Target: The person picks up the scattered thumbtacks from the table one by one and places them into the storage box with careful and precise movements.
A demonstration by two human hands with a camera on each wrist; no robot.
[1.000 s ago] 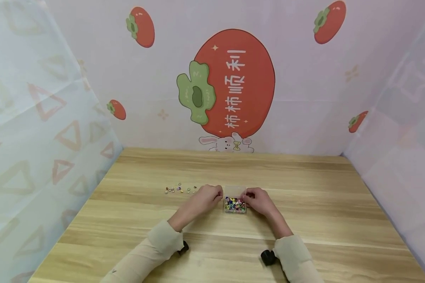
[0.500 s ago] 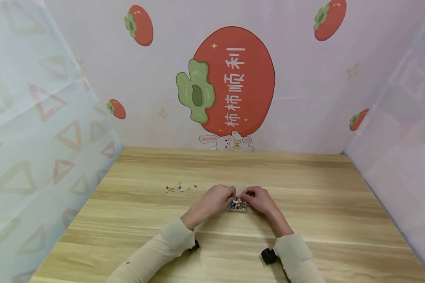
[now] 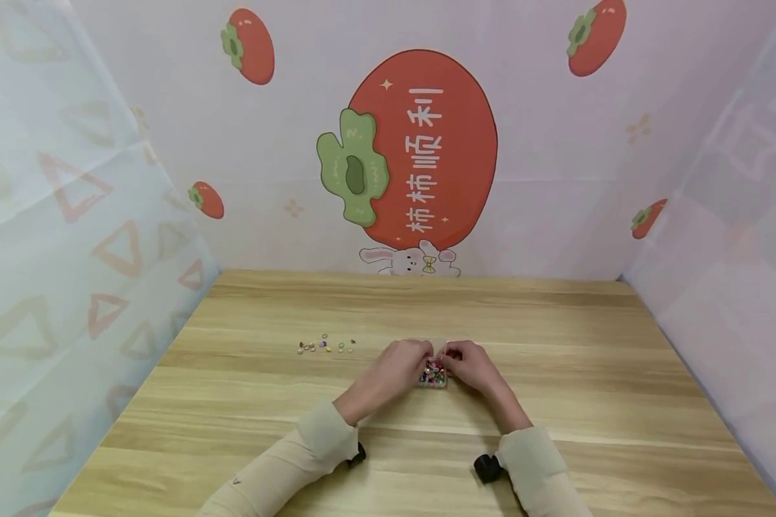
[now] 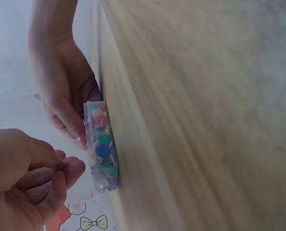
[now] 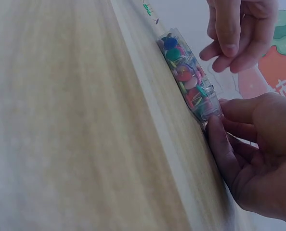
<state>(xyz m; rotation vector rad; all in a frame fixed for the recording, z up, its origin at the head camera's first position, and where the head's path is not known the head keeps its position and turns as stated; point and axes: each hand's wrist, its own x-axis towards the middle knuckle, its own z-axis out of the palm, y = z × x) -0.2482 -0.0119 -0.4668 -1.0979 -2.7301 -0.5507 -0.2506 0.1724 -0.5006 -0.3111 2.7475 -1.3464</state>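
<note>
- Around three sides of the desk rise pale printed sheets (image 3: 530, 222); cartoon persimmons (image 3: 453, 158) and a rabbit (image 3: 409, 263) decorate the back one.
- Beneath both arms, the wood-grain desk (image 3: 556, 330) lies flat and looks smooth, so a light box could probably skate across it; firm, low bracing suits this surface.
- At the box's left, the left hand (image 3: 397, 366) hovers close above with fingers bent and tips drawn narrowly together. Whether they hold anything cannot be told. Fingertip work from above, with the wrist raised, should spare the contents a knock.
- At the box's right end, the right hand (image 3: 470, 365) pinches a corner between thumb and fingers. That grip should be just firm enough to stop tipping, with the base pressed flat.
- Between the hands, the clear plastic box (image 5: 210, 109) rests on the desk, crowded with multicoloured contents.
- Inside it, thumbtacks (image 5: 184, 73) lie jumbled, points at odd angles; touching heads rather than points seems safest, one tack at a time.
- Left of the box, well apart, loose tacks (image 3: 324, 344) are scattered on the bare wood; sleeves should pass clear of them.
</note>
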